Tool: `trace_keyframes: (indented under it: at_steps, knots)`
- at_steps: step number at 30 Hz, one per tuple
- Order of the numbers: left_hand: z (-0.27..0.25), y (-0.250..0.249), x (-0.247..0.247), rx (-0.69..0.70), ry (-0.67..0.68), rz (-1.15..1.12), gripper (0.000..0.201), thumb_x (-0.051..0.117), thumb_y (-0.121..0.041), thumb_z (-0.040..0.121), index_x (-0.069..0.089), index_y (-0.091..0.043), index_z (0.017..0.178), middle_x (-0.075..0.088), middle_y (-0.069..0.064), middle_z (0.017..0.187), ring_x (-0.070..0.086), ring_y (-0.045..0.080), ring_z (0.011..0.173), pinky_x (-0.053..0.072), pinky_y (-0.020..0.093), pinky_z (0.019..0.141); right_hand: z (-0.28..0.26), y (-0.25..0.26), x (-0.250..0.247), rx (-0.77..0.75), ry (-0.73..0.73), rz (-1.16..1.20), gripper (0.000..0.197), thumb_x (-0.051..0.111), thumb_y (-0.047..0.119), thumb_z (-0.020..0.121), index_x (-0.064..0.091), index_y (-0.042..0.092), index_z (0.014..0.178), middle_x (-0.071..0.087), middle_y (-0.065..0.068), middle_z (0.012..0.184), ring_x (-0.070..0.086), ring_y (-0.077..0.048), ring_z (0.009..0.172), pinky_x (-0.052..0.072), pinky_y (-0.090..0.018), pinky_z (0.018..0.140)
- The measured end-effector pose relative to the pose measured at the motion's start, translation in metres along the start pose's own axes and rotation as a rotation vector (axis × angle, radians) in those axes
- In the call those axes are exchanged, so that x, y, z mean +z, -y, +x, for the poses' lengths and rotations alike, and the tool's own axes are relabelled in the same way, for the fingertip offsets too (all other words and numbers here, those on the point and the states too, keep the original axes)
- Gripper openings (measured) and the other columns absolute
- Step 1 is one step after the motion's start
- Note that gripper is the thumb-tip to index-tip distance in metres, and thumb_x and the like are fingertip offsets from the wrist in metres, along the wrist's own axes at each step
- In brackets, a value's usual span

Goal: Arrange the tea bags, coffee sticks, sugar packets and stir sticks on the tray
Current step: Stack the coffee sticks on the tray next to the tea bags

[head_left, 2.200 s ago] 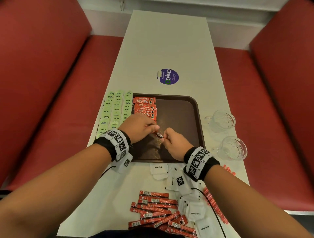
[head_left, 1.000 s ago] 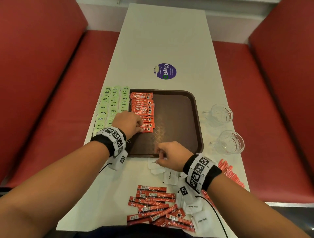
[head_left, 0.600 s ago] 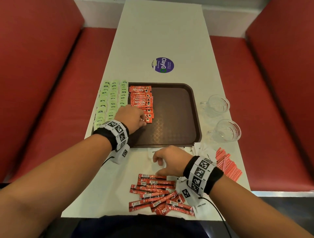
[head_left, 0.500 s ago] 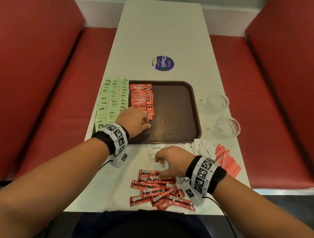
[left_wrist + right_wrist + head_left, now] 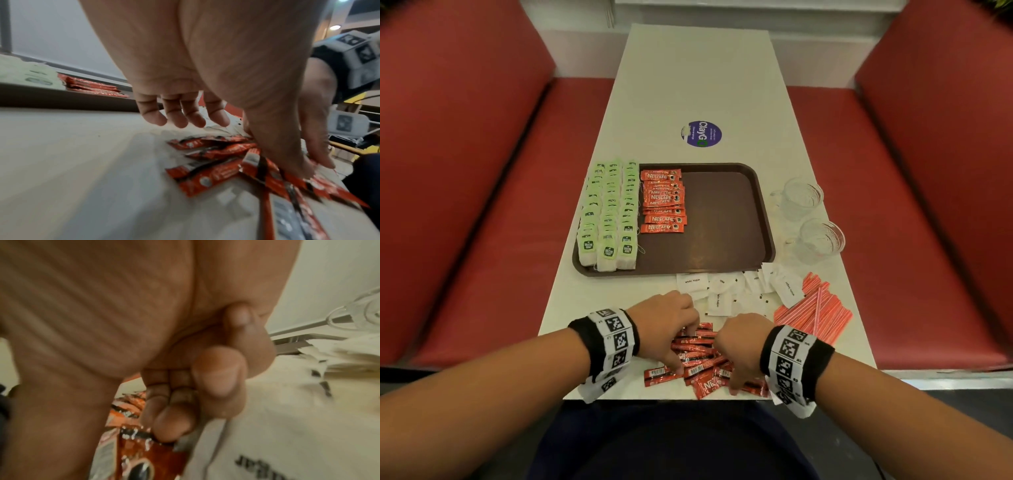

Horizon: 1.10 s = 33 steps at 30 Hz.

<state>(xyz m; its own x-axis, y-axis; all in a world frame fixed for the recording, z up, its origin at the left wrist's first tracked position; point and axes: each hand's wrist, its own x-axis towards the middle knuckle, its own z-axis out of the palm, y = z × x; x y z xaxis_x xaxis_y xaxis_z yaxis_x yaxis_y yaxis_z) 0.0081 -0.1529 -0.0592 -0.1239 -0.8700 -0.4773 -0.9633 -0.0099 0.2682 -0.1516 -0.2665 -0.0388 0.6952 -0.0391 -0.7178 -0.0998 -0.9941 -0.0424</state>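
Observation:
A brown tray lies mid-table. Three columns of green tea bags fill its left side, and a column of red coffee sticks lies beside them. A loose pile of coffee sticks sits near the table's front edge. Over it, my left hand hangs with relaxed fingers while its thumb rests on the sticks. My right hand has curled fingers, the index tip on the end of a coffee stick. White sugar packets and red stir sticks lie in front of the tray.
Two glass cups stand right of the tray. A round purple sticker lies on the white table beyond it. Red benches flank the table. The tray's right half is bare.
My left hand laid a coffee stick at the near end of the tray's row, then drew back to the loose pile. The right hand moved from the tray to the same pile.

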Motion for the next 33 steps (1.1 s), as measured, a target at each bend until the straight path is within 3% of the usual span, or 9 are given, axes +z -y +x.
trace_keyframes:
  at_steps: [4,7,12,16,22,27,33]
  knots:
    - [0.002,-0.012,0.0,0.036,0.025,0.072,0.062,0.075,-0.072,0.062,0.047,-0.032,0.1,0.049,-0.008,0.107,0.043,0.013,0.098,0.043,0.033,0.084,0.005,0.006,-0.005,-0.016,-0.028,-0.029,0.045,0.079,0.056,0.074,0.062,0.019,0.092,0.057,0.003,0.071,0.059,-0.018,0.069,0.055,-0.033,0.072]
    - [0.003,-0.013,0.0,0.012,0.063,0.073,0.063,0.077,-0.069,0.063,0.05,-0.029,0.104,0.05,-0.006,0.109,0.046,0.016,0.099,0.045,0.036,0.088,0.012,0.011,-0.009,-0.02,-0.059,-0.003,0.048,0.079,0.053,0.075,0.065,0.018,0.104,0.052,0.005,0.07,0.055,-0.018,0.068,0.052,-0.033,0.07]
    - [-0.002,0.005,-0.004,-0.046,0.046,0.077,0.056,0.079,-0.062,0.066,0.051,-0.029,0.103,0.051,-0.007,0.109,0.045,0.015,0.1,0.044,0.034,0.085,0.023,0.016,-0.018,-0.018,-0.103,0.034,0.045,0.079,0.049,0.077,0.066,0.017,0.106,0.05,0.006,0.067,0.054,-0.016,0.067,0.051,-0.032,0.069]
    - [-0.008,0.023,-0.011,-0.111,0.044,0.084,0.05,0.08,-0.058,0.068,0.051,-0.033,0.101,0.051,-0.009,0.106,0.046,0.014,0.098,0.045,0.034,0.084,0.036,0.018,-0.032,-0.005,-0.127,0.038,0.036,0.078,0.049,0.078,0.06,0.021,0.09,0.051,0.005,0.066,0.052,-0.015,0.063,0.05,-0.031,0.066]
    - [-0.015,0.036,-0.019,-0.146,0.006,0.07,0.044,0.075,-0.057,0.072,0.058,-0.032,0.104,0.055,-0.008,0.102,0.044,0.012,0.092,0.048,0.036,0.083,0.048,0.015,-0.049,-0.01,-0.217,0.041,0.019,0.066,0.037,0.088,0.057,0.021,0.084,0.052,0.002,0.068,0.057,-0.022,0.07,0.046,-0.03,0.062]
    - [-0.012,0.031,-0.013,-0.164,-0.01,0.089,0.035,0.067,-0.055,0.081,0.062,-0.028,0.101,0.059,-0.004,0.1,0.055,0.019,0.095,0.048,0.034,0.078,0.051,0.004,-0.06,-0.034,-0.229,0.115,0.012,0.062,0.03,0.088,0.061,0.019,0.09,0.062,-0.002,0.08,0.061,-0.023,0.076,0.049,-0.031,0.065]
    - [-0.009,0.028,-0.021,-0.176,-0.014,0.113,0.02,0.058,-0.041,0.088,0.065,-0.024,0.094,0.065,-0.001,0.092,0.061,0.023,0.086,0.052,0.035,0.075,0.048,-0.013,-0.064,-0.036,-0.301,0.324,0.011,0.05,0.029,0.094,0.051,0.02,0.089,0.055,0.001,0.077,0.057,-0.022,0.075,0.051,-0.034,0.068]
